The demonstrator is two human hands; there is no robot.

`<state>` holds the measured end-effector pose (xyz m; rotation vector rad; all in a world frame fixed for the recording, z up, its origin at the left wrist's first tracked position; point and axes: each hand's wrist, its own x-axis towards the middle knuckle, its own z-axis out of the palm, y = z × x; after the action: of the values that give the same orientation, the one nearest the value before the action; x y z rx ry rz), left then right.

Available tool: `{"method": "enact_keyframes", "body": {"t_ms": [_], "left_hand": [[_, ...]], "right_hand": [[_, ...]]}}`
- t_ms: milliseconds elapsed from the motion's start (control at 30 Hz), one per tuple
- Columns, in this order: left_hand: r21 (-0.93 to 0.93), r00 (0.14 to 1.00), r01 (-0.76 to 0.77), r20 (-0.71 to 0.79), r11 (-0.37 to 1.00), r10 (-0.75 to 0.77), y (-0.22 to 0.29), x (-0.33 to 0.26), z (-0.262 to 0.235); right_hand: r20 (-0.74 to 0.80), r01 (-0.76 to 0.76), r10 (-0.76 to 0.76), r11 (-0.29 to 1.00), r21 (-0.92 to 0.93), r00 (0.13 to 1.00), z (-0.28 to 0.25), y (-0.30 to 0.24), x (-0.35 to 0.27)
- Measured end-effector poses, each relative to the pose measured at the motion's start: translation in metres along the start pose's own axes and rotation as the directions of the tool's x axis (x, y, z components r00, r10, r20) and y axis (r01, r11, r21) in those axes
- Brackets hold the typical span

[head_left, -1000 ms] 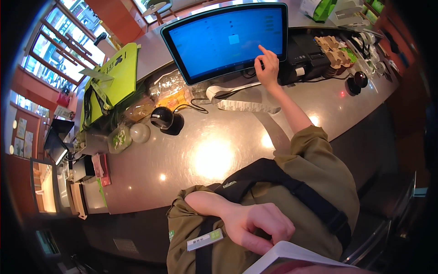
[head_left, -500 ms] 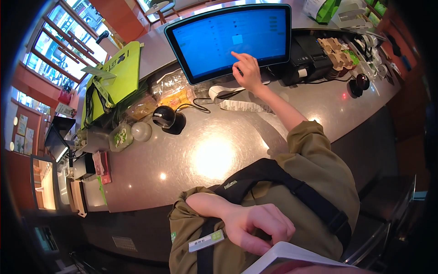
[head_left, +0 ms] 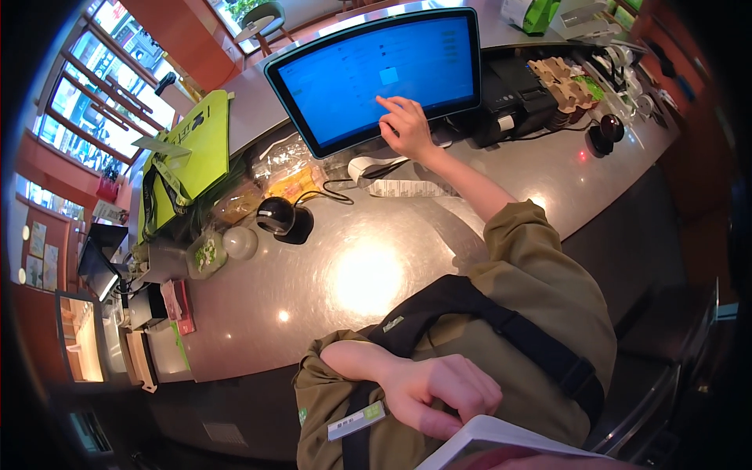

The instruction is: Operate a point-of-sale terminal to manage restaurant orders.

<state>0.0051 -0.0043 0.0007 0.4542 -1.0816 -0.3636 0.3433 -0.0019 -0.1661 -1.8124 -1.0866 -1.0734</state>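
Right hand (head_left: 407, 125) shifted left, touching screen (head_left: 376, 74)

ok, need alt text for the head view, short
The person's right hand touches a forefinger to a blue touchscreen standing on a grey counter, while the left hand holds a white booklet near the chest. A paper receipt strip and a black handheld scanner lie on the counter below the screen.
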Motion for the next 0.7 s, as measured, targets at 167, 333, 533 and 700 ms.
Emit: {"method": "enact_keyframes", "body": {"t_ms": [167, 333, 533, 700], "left_hand": [[0.012, 1.0, 0.009, 0.007, 1.0, -0.009, 0.001, 0.0, 0.001], [0.011, 1.0, 0.017, 0.012, 1.0, -0.017, 0.002, 0.001, 0.0], [0.009, 0.999, 0.037, 0.006, 0.999, -0.037, 0.002, 0.001, 0.0], [-0.008, 0.999, 0.036, 0.012, 0.999, -0.036, 0.001, 0.003, 0.0]], "right_hand": [[0.001, 0.004, -0.004, 1.0, -0.014, 1.0, 0.0, 0.001, 0.001], [0.023, -0.009, 0.01, 0.999, -0.031, 1.0, -0.001, 0.002, 0.001], [-0.012, -0.013, 0.013, 1.0, -0.007, 1.0, -0.007, -0.004, -0.004], [-0.028, -0.029, 0.028, 0.999, -0.022, 0.999, -0.016, -0.004, -0.01]]}}
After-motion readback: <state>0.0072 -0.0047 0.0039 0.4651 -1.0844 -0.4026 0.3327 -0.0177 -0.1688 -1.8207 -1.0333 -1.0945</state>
